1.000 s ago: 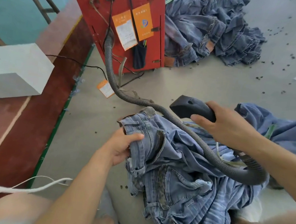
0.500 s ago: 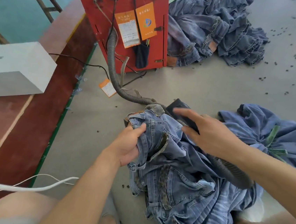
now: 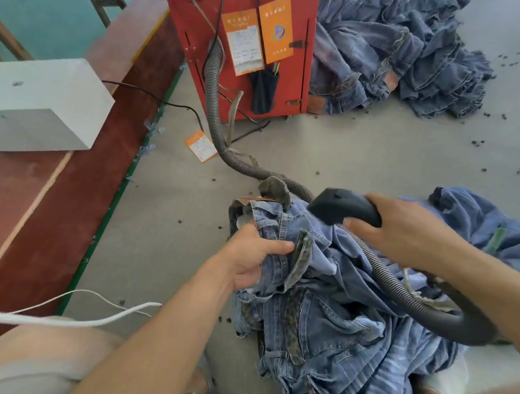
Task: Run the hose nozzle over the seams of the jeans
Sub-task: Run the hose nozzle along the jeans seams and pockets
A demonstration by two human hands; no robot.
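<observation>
The left hand (image 3: 254, 257) grips a bunched fold of the jeans (image 3: 329, 319) near the waistband, thumb pressed across the denim. Just to its right and slightly farther out, the right hand (image 3: 406, 231) curls around the black hose nozzle (image 3: 338, 205), whose tip hovers just above the waistband beside the left hand. The ribbed hose (image 3: 385, 274) loops under the right wrist and across the jeans on the floor (image 3: 368, 157).
</observation>
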